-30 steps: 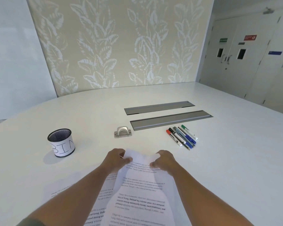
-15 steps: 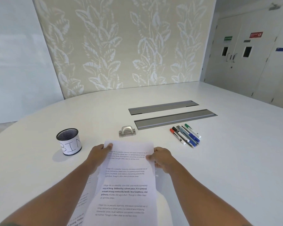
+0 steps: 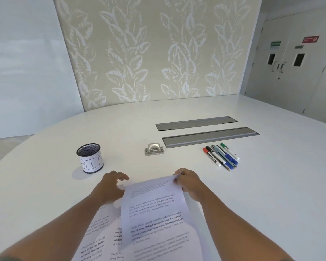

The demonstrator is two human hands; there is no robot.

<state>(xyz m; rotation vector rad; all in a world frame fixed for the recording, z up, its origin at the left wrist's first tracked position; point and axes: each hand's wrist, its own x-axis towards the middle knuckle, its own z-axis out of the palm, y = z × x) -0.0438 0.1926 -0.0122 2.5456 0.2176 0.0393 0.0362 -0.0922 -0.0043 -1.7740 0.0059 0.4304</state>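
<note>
And there it was: the right hand [image 3: 188, 182] had the printed sheet [image 3: 154, 213] by its far right corner, fingers [image 3: 181, 173] and thumb pinched on the paper. The far edge was lifted off the table [image 3: 271, 185] and the page sagged in a curve back toward the person. The left hand [image 3: 109, 187] had no hold on anything. Its fingers were loosely curled and spread, hovering just beside the sheet's left edge. Under the lifted page and to its left lay more printed pages [image 3: 100, 232], flat on the table.

How far along? Early, by my reading. One page was up off the pile in a one-handed grip, but it had not been folded, marked, crumpled or put anywhere. The other pages lay flat, so nearly all the work was yet to come.

Containers: just one, the black mesh cup [image 3: 90, 159] with "BIN" on its paper label, upright, off to the left beyond the left hand. Nothing stuck up over its rim. It looked empty, though its bottom was too dark to be sure. The small metal tool [image 3: 154, 149] and the row of pens [image 3: 221, 156] lay loose on the table, in no holder, near the two grey strips [image 3: 209, 137] set into the top.
</note>
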